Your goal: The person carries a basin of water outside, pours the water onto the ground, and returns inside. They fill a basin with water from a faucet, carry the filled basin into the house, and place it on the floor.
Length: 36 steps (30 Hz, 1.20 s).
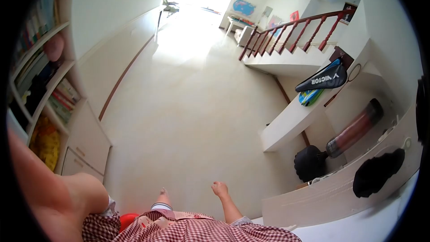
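My right hand [219,189] hangs over the pale floor [179,116] at the bottom centre. Its fingers are curled in, and nothing shows in them. My left arm reaches out past the left edge, beside the bookshelf [66,65], and the hand is out of view. Below is my red-and-white checked clothing [197,231], with what looks like a bare foot [163,196] in front of it. Part of a red object [128,221] shows beside the clothing.
White cabinet doors [85,145] stand at the left. At the right are a racket bag [324,79], a staircase railing [293,36], a punching bag [355,127] with a black base, and a black cloth item [378,172]. A white table [239,22] stands far ahead.
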Motion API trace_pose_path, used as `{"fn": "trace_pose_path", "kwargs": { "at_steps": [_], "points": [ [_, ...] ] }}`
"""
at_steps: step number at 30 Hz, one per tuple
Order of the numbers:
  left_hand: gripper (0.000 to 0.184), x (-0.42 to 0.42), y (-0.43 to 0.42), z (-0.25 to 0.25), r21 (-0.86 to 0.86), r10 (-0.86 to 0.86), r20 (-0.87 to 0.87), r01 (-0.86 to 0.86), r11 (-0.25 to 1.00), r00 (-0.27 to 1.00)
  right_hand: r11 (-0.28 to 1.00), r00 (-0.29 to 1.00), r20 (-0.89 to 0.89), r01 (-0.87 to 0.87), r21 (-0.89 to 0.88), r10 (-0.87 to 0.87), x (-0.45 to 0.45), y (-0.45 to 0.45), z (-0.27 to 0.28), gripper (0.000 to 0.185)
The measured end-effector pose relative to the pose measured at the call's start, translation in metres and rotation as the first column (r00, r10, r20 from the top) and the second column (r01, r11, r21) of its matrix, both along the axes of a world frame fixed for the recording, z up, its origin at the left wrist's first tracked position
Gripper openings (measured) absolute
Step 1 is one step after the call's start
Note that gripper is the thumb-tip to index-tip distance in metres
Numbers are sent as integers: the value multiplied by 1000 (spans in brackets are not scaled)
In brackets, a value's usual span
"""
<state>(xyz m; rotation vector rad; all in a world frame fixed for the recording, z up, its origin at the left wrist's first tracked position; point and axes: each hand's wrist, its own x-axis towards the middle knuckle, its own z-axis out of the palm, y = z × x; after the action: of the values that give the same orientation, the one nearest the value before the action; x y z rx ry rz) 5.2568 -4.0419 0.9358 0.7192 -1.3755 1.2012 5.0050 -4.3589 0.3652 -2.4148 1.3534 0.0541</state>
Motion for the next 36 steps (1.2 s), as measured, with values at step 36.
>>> {"fn": "trace_pose_path", "kwargs": {
  "at_steps": [36],
  "points": [
    [58, 552, -708, -381, 848, 903, -11, 482, -218, 429, 535, 599, 311, 236, 811, -737, 405, -896, 17, 21]
  ]
}}
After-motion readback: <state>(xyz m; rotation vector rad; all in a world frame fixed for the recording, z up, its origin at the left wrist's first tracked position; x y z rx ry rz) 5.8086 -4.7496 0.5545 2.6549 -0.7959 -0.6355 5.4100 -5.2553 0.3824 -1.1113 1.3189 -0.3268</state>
